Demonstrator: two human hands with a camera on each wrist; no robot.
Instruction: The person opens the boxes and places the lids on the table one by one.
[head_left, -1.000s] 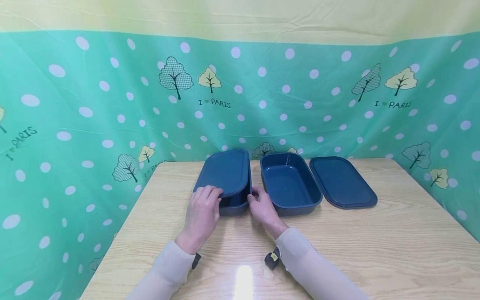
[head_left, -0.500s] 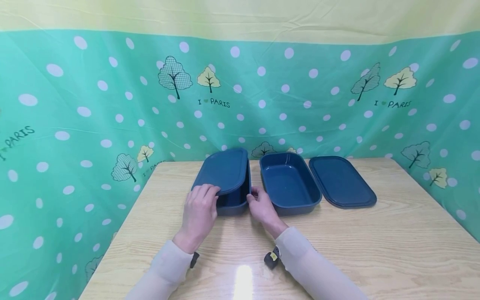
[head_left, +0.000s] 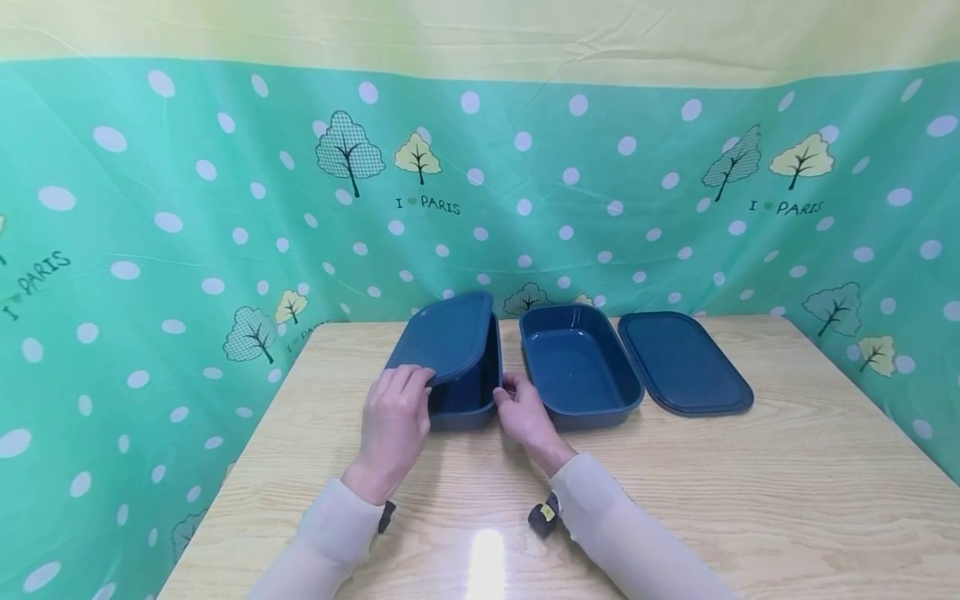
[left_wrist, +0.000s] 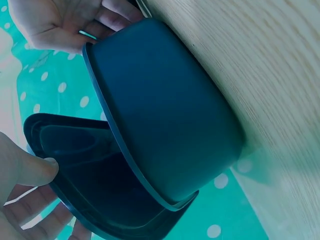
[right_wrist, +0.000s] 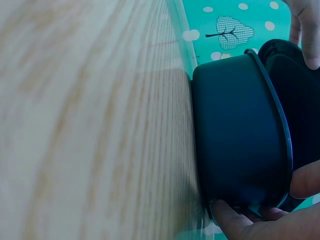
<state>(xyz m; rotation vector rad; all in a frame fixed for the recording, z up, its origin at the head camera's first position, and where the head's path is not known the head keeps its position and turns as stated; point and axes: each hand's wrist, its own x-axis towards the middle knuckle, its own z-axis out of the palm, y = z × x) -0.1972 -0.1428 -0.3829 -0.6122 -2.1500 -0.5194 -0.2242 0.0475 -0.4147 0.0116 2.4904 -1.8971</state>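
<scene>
A dark blue lid (head_left: 442, 337) leans slantwise over a dark blue rectangular food container (head_left: 459, 422) at the table's back. My left hand (head_left: 393, 421) pinches the lid by its near left edge, thumb on one face and fingers on the other in the left wrist view. The lid's near right side is lifted off the rim, so part of the inside shows. My right hand (head_left: 527, 417) grips the container's right wall near the front corner. Its thumb (right_wrist: 306, 181) lies at the rim, with fingers against the outer side.
To the right stands a second dark blue container (head_left: 600, 422) without a lid. Beside it, another dark blue lid (head_left: 686, 362) lies flat on the wooden table (head_left: 675, 500). A green dotted curtain (head_left: 480, 225) hangs right behind the table.
My left hand has lifted the lid's near edge and drawn it slightly left, so more of the container's inside shows. My right hand has stayed in place.
</scene>
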